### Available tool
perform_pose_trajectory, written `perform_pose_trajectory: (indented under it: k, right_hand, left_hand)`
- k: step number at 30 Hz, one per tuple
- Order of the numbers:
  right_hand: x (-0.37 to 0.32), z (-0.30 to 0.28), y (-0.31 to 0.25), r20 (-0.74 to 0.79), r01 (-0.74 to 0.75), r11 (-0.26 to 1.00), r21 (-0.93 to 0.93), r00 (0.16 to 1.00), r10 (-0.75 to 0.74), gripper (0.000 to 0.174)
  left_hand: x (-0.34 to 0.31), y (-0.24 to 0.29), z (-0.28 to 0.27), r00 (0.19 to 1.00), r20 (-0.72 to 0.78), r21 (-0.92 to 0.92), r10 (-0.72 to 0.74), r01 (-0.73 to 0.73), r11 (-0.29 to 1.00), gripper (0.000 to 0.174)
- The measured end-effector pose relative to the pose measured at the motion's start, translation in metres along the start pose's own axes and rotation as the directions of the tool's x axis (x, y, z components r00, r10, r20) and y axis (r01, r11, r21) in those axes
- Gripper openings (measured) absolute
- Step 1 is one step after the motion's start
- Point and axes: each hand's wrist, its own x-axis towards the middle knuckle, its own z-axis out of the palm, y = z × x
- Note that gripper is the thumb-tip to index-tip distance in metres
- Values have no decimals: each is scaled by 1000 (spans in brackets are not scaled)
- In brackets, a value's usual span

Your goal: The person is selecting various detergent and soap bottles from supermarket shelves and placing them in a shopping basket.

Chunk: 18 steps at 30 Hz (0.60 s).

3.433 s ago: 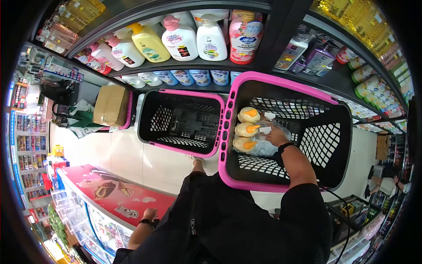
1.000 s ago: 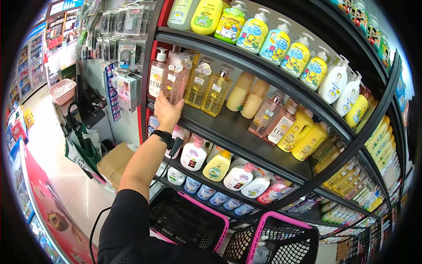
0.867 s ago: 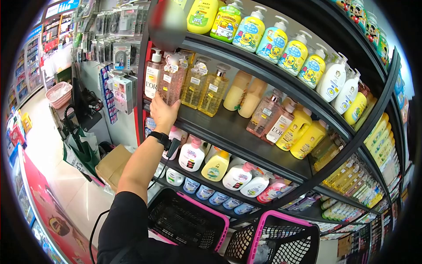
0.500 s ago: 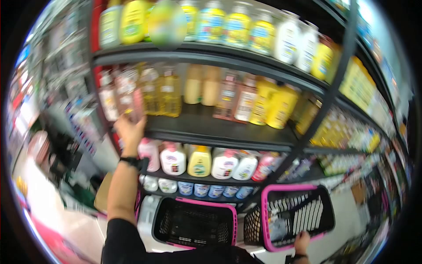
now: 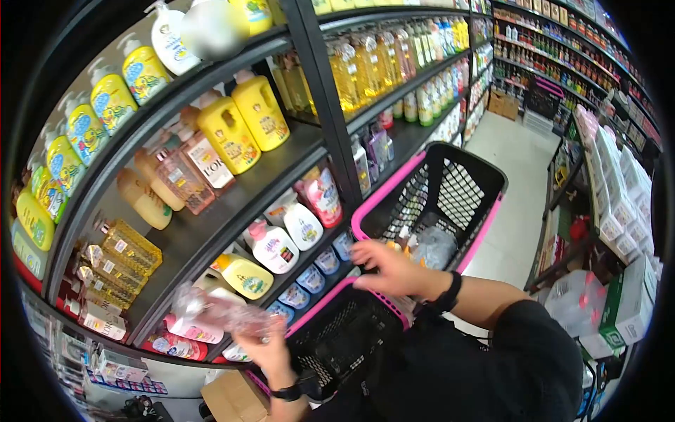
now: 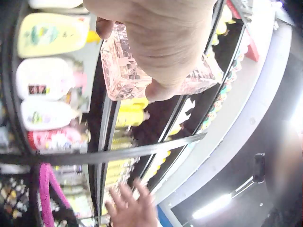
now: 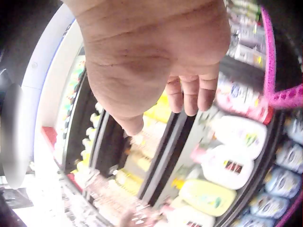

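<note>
My left hand (image 5: 267, 355) grips a clear pink pump bottle (image 5: 228, 309), tilted and held out in front of the lower shelf. In the left wrist view, the fingers and thumb wrap around the faceted pink bottle (image 6: 118, 68). My right hand (image 5: 394, 271) holds nothing, its fingers loosely spread above the near edges of two baskets. In the right wrist view the palm and bent fingertips of the right hand (image 7: 156, 56) show against the shelves. Below it, the right basket (image 5: 485, 225) holds cream bottles with orange tops, partly hidden, and crumpled clear plastic (image 5: 434, 246).
A black basket with a pink rim (image 5: 330, 309) stands below the lower shelf. Black shelving (image 5: 274, 165) runs along the left, carrying yellow, pink and white bottles. A cardboard box (image 5: 235, 397) lies at the lower left, and a display rack (image 5: 562, 204) borders the aisle at right.
The left hand has taken the pink bottle off the middle shelf and drawn it back towards the baskets. My right hand has risen from beside the right basket, and the view has swung right.
</note>
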Motion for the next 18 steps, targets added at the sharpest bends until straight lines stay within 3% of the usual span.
perform_pose_trajectory:
  k: [1,2,3,4,6,10,11,12,14,15,18]
  right_hand:
    - [4,18,-25,105,54,996,73,993,-61,83]
    - [5,35,-40,187,11,993,115,982,-33,90]
    - [4,50,-52,187,86,979,184,975,-121,92]
    - [2,58,-64,135,76,969,237,985,-110,87]
    - [1,70,-40,54,-63,922,382,997,45,80]
    - [-10,52,-15,64,-212,871,442,977,205,73]
    - [-14,51,2,38,-231,887,401,971,236,70]
    - [-18,51,19,9,-249,899,361,965,264,67]
    - [-20,35,24,32,-243,911,333,968,247,62]
    - [-23,30,31,43,-217,911,350,976,216,62]
    - [-28,11,35,127,-202,897,394,978,165,64]
  left_hand:
    - [-20,8,22,996,94,6,-12,11,1000,80]
    - [-36,-1,31,986,150,85,-77,65,994,89]
    - [-50,-32,33,977,213,142,-20,-10,990,92]
    - [-61,-40,37,957,290,246,29,-103,964,91]
    - [-76,-16,55,953,302,406,-29,-101,908,88]
    - [-88,-4,64,893,450,535,-24,-248,808,83]
    - [-87,9,70,864,479,525,-158,-138,840,81]
    - [-85,14,73,827,530,534,-189,-152,832,74]
    - [-79,-8,69,722,649,352,-241,-5,936,70]
    - [-76,-16,69,637,725,203,-262,166,965,63]
    - [-72,7,83,453,791,178,-410,471,864,58]
